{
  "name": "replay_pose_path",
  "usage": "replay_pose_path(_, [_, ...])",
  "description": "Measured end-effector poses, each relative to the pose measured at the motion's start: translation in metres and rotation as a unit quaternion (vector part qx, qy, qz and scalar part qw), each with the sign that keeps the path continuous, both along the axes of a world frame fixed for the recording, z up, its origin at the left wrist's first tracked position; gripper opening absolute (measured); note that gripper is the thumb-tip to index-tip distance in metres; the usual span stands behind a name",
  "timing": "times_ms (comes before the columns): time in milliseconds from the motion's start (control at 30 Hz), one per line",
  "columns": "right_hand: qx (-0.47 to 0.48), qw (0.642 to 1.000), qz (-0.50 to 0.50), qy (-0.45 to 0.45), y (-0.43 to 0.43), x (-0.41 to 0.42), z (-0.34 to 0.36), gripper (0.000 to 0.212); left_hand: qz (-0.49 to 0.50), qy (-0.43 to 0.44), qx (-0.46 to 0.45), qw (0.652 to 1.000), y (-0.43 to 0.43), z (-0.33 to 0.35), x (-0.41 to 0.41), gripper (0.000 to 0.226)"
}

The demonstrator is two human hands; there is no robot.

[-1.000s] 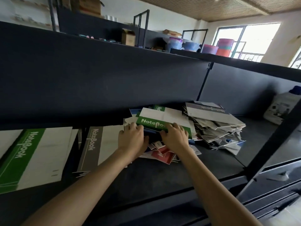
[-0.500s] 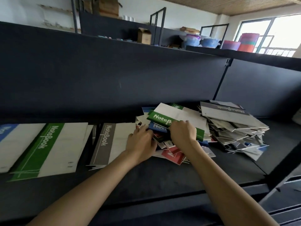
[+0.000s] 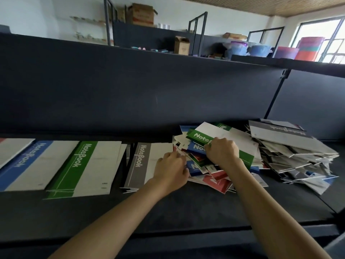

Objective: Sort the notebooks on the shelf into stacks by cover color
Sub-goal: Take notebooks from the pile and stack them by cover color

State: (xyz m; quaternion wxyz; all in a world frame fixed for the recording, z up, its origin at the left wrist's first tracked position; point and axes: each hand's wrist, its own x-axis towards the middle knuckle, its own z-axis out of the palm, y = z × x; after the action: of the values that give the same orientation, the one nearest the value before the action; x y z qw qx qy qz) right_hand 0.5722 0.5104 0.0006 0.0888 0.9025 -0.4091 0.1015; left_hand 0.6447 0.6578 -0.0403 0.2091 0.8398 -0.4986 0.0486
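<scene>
On a dark shelf [image 3: 168,212], a green-and-white paper notebook [image 3: 229,137] printed "Note…" in white on its green band lies tilted atop a loose pile of mixed notebooks [image 3: 203,171]. The person's right hand [image 3: 222,153] clenches its near edge, fingers [image 3: 214,146] curled over the band and covering the rest of the word. Directly beneath it shows a blue-banded notebook [image 3: 195,147], and red-covered notebooks [image 3: 216,181] fan out at the pile's near edge, with green and white corners jutting between them.

The left hand [image 3: 170,169] sits at the pile's left side, fingers bent and their tips tucked among the covers; whether they pinch one cannot be told. Its wrist lies over a grey-banded notebook stack [image 3: 139,165], which lies flat just beside the pile.

Further left along the shelf are a green-banded notebook stack [image 3: 82,165] and a blue-banded notebook stack [image 3: 29,165], edges overlapping, each lettered "NoteBook" down the band. A white cover with a red corner [image 3: 11,150] shows at the far left edge.

To the right of the pile, touching it, a sprawling heap of grey-and-white notebooks [image 3: 289,146] leans unevenly, covers splayed. A dark back panel [image 3: 149,90] rises behind the shelf; above it stand brown cardboard boxes [image 3: 141,14] and coloured plastic tubs [image 3: 259,50] near a bright window [image 3: 317,30].
</scene>
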Motion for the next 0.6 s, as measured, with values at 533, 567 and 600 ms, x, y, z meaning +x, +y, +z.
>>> replay_pose_path(533, [-0.049,0.991,0.035,0.123,-0.007,0.014,0.003,0.039,-0.01,0.008,-0.006,1.0,-0.001,0.0,0.001,0.03])
replay_pose_path(567, [-0.054,0.989,0.035,0.132,-0.007,0.017,0.001,0.036,-0.012,0.008,-0.01,1.0,-0.001,0.0,0.001,0.029])
replay_pose_path(600, [-0.056,0.988,0.033,0.142,-0.006,0.019,-0.002,0.033,-0.013,0.009,-0.012,1.0,-0.001,0.0,0.0,0.029])
